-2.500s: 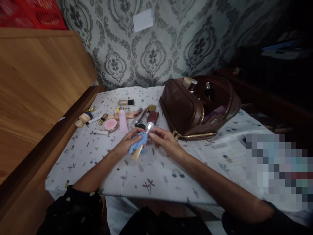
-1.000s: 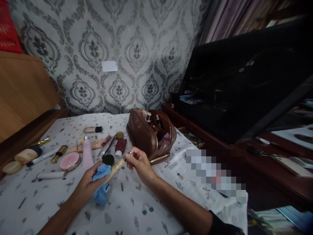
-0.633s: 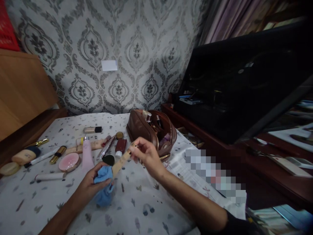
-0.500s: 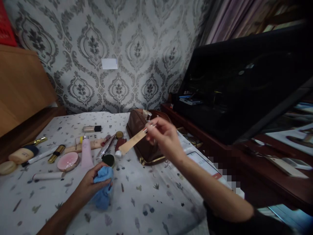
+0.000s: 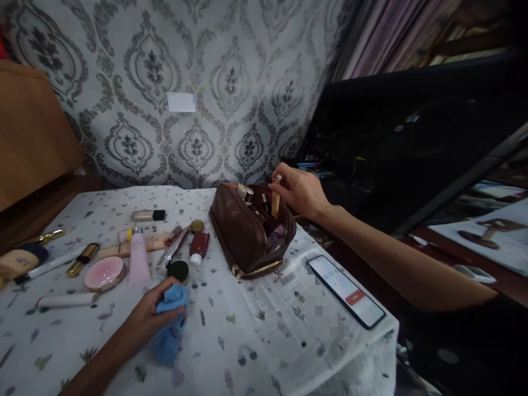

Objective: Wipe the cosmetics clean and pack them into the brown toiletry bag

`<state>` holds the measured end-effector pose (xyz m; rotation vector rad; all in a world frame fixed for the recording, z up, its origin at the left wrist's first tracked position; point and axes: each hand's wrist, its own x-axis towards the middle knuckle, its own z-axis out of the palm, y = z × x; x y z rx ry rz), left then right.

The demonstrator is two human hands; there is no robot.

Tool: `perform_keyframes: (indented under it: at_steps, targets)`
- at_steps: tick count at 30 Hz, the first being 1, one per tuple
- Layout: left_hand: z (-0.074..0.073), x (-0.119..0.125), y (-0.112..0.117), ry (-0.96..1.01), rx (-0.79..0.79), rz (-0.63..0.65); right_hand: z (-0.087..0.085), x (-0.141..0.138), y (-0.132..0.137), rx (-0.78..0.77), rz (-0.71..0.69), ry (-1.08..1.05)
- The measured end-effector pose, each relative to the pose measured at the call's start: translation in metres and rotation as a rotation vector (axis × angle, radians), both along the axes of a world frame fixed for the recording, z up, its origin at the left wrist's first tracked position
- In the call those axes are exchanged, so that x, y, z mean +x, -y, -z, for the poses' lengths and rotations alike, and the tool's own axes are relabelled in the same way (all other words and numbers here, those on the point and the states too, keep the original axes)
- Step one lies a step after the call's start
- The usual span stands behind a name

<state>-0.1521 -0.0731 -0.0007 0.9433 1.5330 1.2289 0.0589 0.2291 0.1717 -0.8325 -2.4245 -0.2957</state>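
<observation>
My left hand (image 5: 150, 308) is closed around a crumpled blue cloth (image 5: 171, 324) low over the table. A flat beige tube (image 5: 275, 204) hangs nearly upright from my right hand (image 5: 300, 190), pinched near its top. Its lower end reaches inside the open brown leather makeup bag (image 5: 237, 231), at the back right of the opening. A silver-capped bottle (image 5: 248, 197) and other small items show in the bag. Beyond my left hand lie a dark round jar (image 5: 179, 270), a pink tube (image 5: 139, 258) and a dark red bottle with a white cap (image 5: 199, 246).
More cosmetics lie at the left, among them a pink compact (image 5: 105, 274), a gold-and-black lipstick (image 5: 83, 259) and a foundation bottle (image 5: 25, 261). A lit phone (image 5: 346, 291) rests by the right table edge. A large black screen (image 5: 408, 148) stands at the right.
My right hand has moved right and back with the beige tube, which turned from slanted to nearly upright and now dips into the bag. My left hand still holds the cloth.
</observation>
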Motion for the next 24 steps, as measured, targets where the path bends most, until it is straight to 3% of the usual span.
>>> perform_keyframes:
  at_steps: [8,17,24]
  targets:
    - [0.0,-0.001,0.0,-0.015,-0.013,0.064,0.011,-0.003,-0.006,-0.03,0.122,0.241]
    - [0.005,0.0,0.0,0.008,-0.011,0.06,0.015,-0.006,-0.025,-0.023,0.083,0.32]
    - [0.007,0.003,0.0,0.024,0.04,0.062,0.013,-0.019,-0.038,-0.108,0.149,0.424]
